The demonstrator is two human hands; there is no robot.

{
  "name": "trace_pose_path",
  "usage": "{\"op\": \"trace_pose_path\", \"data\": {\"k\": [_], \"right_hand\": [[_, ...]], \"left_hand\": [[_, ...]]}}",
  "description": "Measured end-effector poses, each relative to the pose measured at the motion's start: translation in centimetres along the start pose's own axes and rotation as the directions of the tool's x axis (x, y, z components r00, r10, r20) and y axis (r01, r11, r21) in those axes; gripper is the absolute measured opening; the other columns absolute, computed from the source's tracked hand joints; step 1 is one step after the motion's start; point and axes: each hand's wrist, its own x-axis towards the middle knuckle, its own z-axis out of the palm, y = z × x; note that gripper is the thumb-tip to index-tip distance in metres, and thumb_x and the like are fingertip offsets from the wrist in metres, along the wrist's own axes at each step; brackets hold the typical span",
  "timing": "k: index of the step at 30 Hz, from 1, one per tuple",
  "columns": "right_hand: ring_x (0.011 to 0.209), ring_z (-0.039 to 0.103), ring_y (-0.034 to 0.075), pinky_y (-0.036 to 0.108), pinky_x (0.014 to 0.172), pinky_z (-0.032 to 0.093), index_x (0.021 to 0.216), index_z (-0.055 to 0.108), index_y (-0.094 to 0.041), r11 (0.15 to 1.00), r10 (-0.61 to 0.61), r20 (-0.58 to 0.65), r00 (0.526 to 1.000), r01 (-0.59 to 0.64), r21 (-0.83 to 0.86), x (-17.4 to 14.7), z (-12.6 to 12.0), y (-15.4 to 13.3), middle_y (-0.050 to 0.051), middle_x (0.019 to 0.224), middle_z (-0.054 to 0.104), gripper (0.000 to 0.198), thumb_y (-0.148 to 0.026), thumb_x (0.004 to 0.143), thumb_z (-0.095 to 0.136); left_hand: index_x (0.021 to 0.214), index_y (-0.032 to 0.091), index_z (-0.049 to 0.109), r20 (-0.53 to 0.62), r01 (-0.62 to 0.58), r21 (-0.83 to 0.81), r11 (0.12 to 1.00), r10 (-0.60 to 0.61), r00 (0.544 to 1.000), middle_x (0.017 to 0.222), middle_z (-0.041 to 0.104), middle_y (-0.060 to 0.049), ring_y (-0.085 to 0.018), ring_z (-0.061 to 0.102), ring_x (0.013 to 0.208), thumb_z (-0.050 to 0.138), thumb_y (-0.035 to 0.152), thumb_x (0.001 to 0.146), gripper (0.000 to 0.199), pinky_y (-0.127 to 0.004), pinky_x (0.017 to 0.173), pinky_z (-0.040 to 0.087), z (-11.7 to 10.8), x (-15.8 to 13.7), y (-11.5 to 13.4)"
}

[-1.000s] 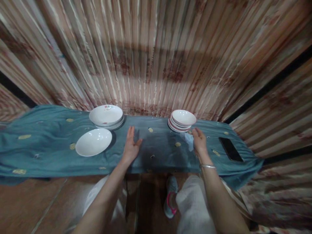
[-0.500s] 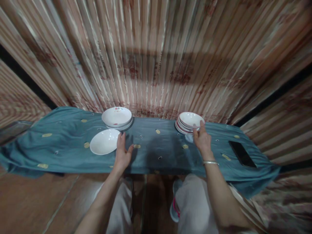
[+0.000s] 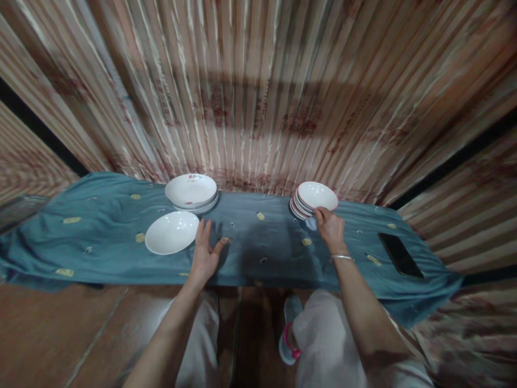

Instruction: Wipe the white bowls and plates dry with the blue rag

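Note:
My left hand (image 3: 205, 256) is open on the table, its fingertips at the right rim of a shallow white dish (image 3: 172, 233). Behind that dish stands a stack of white plates (image 3: 191, 189), the top one decorated with small red flowers. At the right, my right hand (image 3: 331, 229) is closed, thumb and fingers pinched at the front rim of the top bowl (image 3: 318, 195) in a stack of red-rimmed white bowls. A small pale bluish thing (image 3: 311, 223) shows beside these fingers, its kind unclear. A bracelet circles my right wrist.
A blue-green cloth (image 3: 262, 261) with pineapple prints covers the narrow table. A black phone (image 3: 400, 255) lies at the right end. A pleated patterned curtain (image 3: 258, 108) hangs directly behind, and dark poles (image 3: 452, 159) slant at both sides.
My right hand has drawn its fingers together and shifted slightly left, from spread at the top bowl's right rim to a pinch at its front. My left hand remains by the dish.

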Motion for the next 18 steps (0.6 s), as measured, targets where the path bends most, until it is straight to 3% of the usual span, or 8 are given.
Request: {"op": "trace_pose_path", "data": {"k": [5, 10, 14, 16, 18], "right_hand": [[0.073, 0.068, 0.026, 0.032, 0.063, 0.043, 0.133, 0.054, -0.007, 0.992, 0.012, -0.077, 0.997, -0.002, 0.129, -1.1, -0.6, -0.9, 0.019, 0.09, 0.073, 0.051, -0.04, 0.095, 0.044], [0.079, 0.069, 0.027, 0.036, 0.072, 0.049, 0.119, 0.064, -0.012, 0.905, -0.064, -0.038, 0.997, 0.074, 0.419, -3.9, 0.5, -5.6, 0.015, 0.09, 0.075, 0.048, -0.045, 0.092, 0.042], [0.079, 0.069, 0.023, 0.034, 0.076, 0.05, 0.11, 0.068, -0.017, 0.702, -0.119, 0.151, 0.981, -0.025, 0.711, -7.0, 2.7, -10.6, 0.009, 0.084, 0.075, 0.045, -0.049, 0.086, 0.049], [0.071, 0.066, 0.02, 0.031, 0.071, 0.05, 0.096, 0.072, -0.02, 0.54, -0.113, 0.293, 0.949, -0.189, 0.82, -8.4, 3.9, -12.6, 0.004, 0.075, 0.074, 0.04, -0.054, 0.081, 0.055], [0.063, 0.062, 0.017, 0.028, 0.062, 0.047, 0.083, 0.073, -0.018, 0.327, -0.094, 0.45, 0.888, -0.399, 0.856, -9.5, 5.0, -14.1, 0.003, 0.068, 0.072, 0.044, -0.06, 0.073, 0.062]], "left_hand": [[0.134, 0.018, 0.052, 0.0, -0.028, 0.205, 0.978, 0.028, 1.0, 0.148, 0.044, -0.018, -0.034, 0.024, 0.145, 0.062, 0.031, 0.08, 0.057, -0.056, 0.114, 0.024, -4.1, 1.0, -2.7], [0.126, 0.012, 0.058, 0.055, 0.006, 0.456, 0.89, -0.035, 0.998, 0.14, 0.052, -0.023, -0.038, 0.027, 0.143, 0.055, 0.025, 0.081, 0.047, -0.069, 0.111, 0.01, -5.4, 0.3, -3.9], [0.119, 0.013, 0.062, 0.107, -0.075, 0.542, 0.837, 0.019, 0.994, 0.129, 0.063, -0.02, -0.035, 0.045, 0.133, 0.048, 0.018, 0.081, 0.042, -0.066, 0.112, 0.001, -4.7, -0.4, -3.8], [0.115, 0.015, 0.065, 0.085, -0.087, 0.55, 0.831, 0.048, 0.995, 0.119, 0.069, -0.017, -0.033, 0.057, 0.12, 0.046, 0.017, 0.08, 0.04, -0.065, 0.113, 0.002, -4.5, -0.4, -4.0], [0.11, 0.017, 0.067, 0.051, -0.086, 0.55, 0.831, 0.07, 0.996, 0.107, 0.073, -0.015, -0.032, 0.065, 0.104, 0.044, 0.017, 0.08, 0.038, -0.064, 0.113, 0.007, -4.3, -0.3, -4.3]]}}
